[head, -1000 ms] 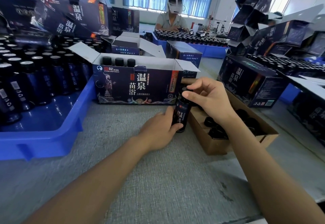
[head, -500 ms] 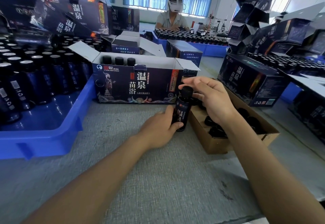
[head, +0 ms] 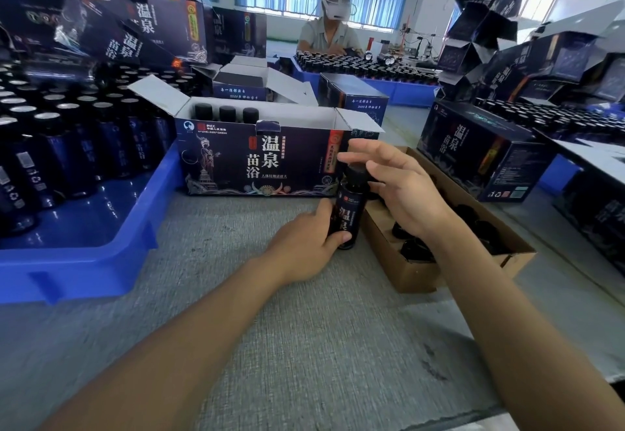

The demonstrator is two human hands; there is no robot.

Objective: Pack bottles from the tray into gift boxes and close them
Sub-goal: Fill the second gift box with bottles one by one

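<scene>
One bottle (head: 348, 214) upright, left hand (head: 304, 244) wrapped round its body, right hand (head: 406, 190) spread open beside cap (head: 355, 171)

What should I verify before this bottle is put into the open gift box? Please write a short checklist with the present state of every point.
1. Grip: the left hand holds the bottle round its body: ok.
2. The cap sits on the bottle: ok. Whether it is tight: cannot tell.
3. The right hand has straight fingers and does not grip the cap: ok.
4. The flaps of the gift box stand open: ok.
5. Free room in it, right of the three bottles: ok.
</scene>
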